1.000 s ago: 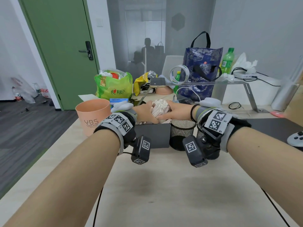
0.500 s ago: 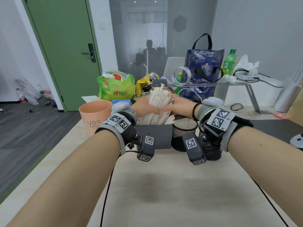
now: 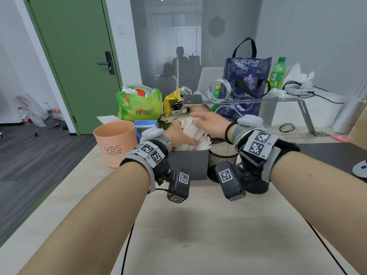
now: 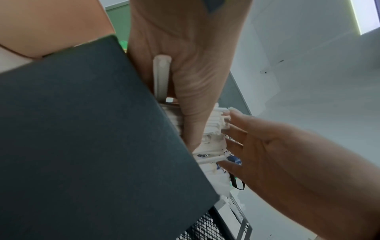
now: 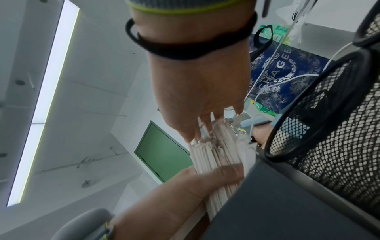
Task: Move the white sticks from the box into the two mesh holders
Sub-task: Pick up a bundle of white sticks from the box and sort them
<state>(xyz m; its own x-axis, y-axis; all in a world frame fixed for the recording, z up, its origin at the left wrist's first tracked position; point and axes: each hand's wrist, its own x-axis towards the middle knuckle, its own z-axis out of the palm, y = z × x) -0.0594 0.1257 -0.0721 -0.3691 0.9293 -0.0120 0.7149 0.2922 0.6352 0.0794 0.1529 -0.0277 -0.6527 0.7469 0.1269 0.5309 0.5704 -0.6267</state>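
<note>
Since a moment ago the bundle of white sticks (image 3: 193,133) has tipped lower over the box (image 3: 187,165), gripped by the left hand (image 3: 178,135), the right hand (image 3: 210,124) flat-fingered against its tips; the near mesh holder (image 3: 222,155) looks unfilled.

- One dark box (image 3: 187,164), near the middle of the table.
- White sticks (image 3: 193,133): one thick bundle standing in the box, too many and too tightly packed to count.
- Two black mesh holders (image 5: 337,123), side by side just right of the box.
- Two hands: left hand (image 3: 179,135) and right hand (image 3: 210,125).
- One peach cup (image 3: 115,143), left of the box.
- Two green bottles (image 3: 277,73) at the far right.
- One roll of tape (image 3: 218,90), far.
</note>
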